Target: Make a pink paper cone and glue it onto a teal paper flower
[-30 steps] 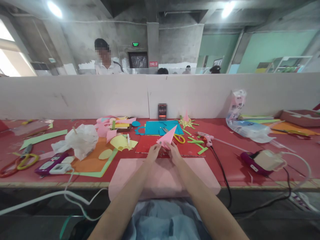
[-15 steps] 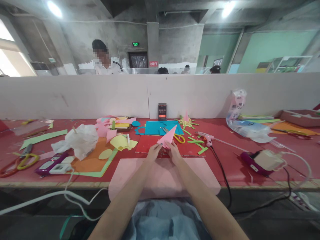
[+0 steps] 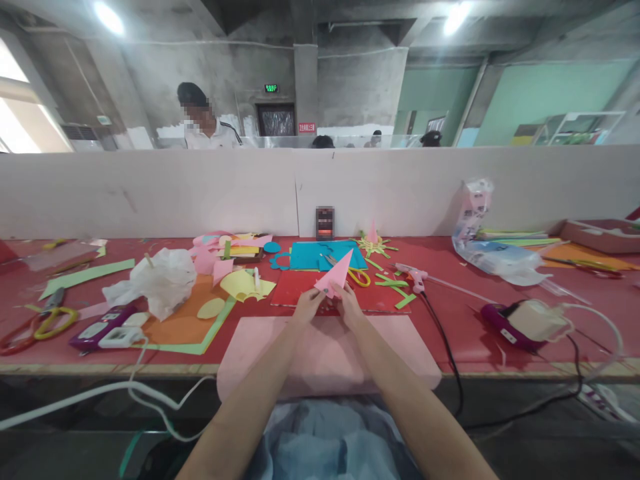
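A pink paper cone (image 3: pixel 338 274) is held between my two hands, its tip pointing up and to the right. My left hand (image 3: pixel 308 305) is closed on its lower left edge. On the lower right side, my right hand (image 3: pixel 349 303) grips it, fingers partly hidden behind the paper. Just behind the cone lie yellow-handled scissors (image 3: pixel 361 277), partly covered by it. Beneath is a red sheet (image 3: pixel 287 289), and a blue sheet (image 3: pixel 305 255) lies farther back. A pink mat (image 3: pixel 325 360) is under my forearms.
To the right rest a glue gun (image 3: pixel 416 277), green paper strips (image 3: pixel 393 283) and a purple power strip (image 3: pixel 510 327). At left are crumpled white plastic (image 3: pixel 167 280), orange paper (image 3: pixel 187 307) and larger scissors (image 3: pixel 50 320). A phone (image 3: pixel 325 223) leans on the white partition (image 3: pixel 225 190); a person (image 3: pixel 213 130) stands beyond.
My hands and the pink cone stay almost in place, with only slight finger movement at its base. Beyond the partition, the person has shifted a little to the left.
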`<move>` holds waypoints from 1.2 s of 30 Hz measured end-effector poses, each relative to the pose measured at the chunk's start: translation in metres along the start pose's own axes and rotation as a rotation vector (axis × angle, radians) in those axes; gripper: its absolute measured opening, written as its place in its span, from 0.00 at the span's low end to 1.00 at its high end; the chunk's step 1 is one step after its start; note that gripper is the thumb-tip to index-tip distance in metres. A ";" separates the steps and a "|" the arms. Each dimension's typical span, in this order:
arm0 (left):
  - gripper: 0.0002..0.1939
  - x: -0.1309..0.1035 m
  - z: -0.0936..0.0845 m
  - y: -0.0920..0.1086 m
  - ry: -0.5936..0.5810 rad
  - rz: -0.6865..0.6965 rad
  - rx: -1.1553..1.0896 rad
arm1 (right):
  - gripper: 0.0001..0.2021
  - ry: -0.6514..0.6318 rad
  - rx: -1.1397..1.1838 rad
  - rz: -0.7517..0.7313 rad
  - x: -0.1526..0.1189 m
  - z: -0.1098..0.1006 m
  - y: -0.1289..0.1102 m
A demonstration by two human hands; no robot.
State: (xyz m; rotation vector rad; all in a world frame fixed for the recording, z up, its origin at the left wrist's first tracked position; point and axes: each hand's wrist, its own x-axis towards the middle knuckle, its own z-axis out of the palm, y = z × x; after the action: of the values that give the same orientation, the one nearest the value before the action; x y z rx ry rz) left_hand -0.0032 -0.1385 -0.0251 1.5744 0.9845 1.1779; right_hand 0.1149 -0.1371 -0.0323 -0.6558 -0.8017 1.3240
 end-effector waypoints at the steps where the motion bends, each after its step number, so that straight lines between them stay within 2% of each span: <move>1: 0.15 0.000 0.000 0.000 0.004 -0.002 -0.004 | 0.18 0.006 0.009 -0.003 0.000 0.000 0.000; 5: 0.16 0.001 0.001 -0.002 -0.005 -0.035 -0.061 | 0.18 0.021 0.047 0.002 0.001 0.001 0.000; 8: 0.13 0.002 0.001 -0.003 -0.030 -0.073 -0.118 | 0.17 0.032 0.061 0.005 0.003 -0.001 0.001; 13: 0.09 0.002 0.001 -0.002 -0.028 0.077 -0.021 | 0.17 0.040 0.074 0.026 0.005 -0.004 0.002; 17: 0.12 0.000 0.001 0.002 -0.026 0.115 0.068 | 0.20 0.040 0.066 0.023 0.003 -0.003 0.001; 22: 0.15 -0.001 0.000 0.002 -0.041 0.123 0.062 | 0.20 0.007 0.054 0.031 0.001 -0.002 0.000; 36: 0.19 -0.001 0.000 -0.001 -0.027 0.047 0.034 | 0.22 0.004 -0.011 0.019 -0.001 0.002 0.000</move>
State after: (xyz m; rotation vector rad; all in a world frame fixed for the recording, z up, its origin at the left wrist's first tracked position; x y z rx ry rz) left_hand -0.0038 -0.1391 -0.0260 1.6447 0.9593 1.1746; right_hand 0.1135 -0.1383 -0.0316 -0.6758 -0.8017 1.3357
